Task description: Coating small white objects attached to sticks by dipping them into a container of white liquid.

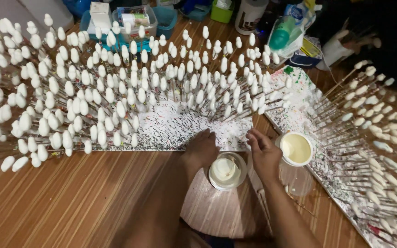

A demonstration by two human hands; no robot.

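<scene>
Down near the middle of the wooden table [70,202], the left hand [203,149] rests knuckles-up on the near edge of a paint-speckled board [171,126], fingers curled; whether they grip anything cannot be told. Just near of it, touching the wrist side, stands a small clear cup [226,171] of white paste. The right hand [263,154] lies just right of that cup, fingers bent with the tips pointing far-left toward the board; what they pinch, if anything, is hidden. Right beside this hand sits a tub of cream-coloured paste [296,148]. Rows of white-tipped sticks [116,92] stand in the board, fanning left, far and right.
</scene>
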